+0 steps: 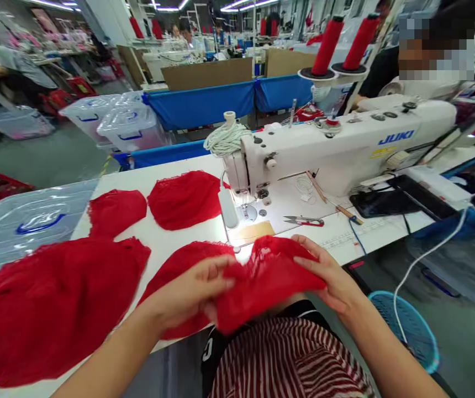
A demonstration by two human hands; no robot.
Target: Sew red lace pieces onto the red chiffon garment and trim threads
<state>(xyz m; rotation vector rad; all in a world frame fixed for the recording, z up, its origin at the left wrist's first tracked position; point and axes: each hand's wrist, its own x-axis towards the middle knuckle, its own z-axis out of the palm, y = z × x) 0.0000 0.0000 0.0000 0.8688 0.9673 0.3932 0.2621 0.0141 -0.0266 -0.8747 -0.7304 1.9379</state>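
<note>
Left hand (204, 284) is grasping one end of a red fabric piece (258, 287), right hand (326, 271) is pinching the other; they're holding it over the table's (158, 249) near edge. Flat red pieces (188, 202) are lying toward the left edge; snips (304, 220) are resting by the sewing machine (316, 143).

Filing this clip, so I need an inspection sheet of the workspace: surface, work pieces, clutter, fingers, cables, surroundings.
Surface: white sewing table, partly covered.
Job's things: red lace-edged piece held up; more red pieces lying to its left; sewing machine behind.
Clutter: thread snips, wooden-handled tool, dark flat object.
Grippers: left fingers and right fingers pinch opposite sides of the held piece.
Cables: white cable hanging right of the table.
Surroundings: clear lidded bins, blue basket, other people.
</note>
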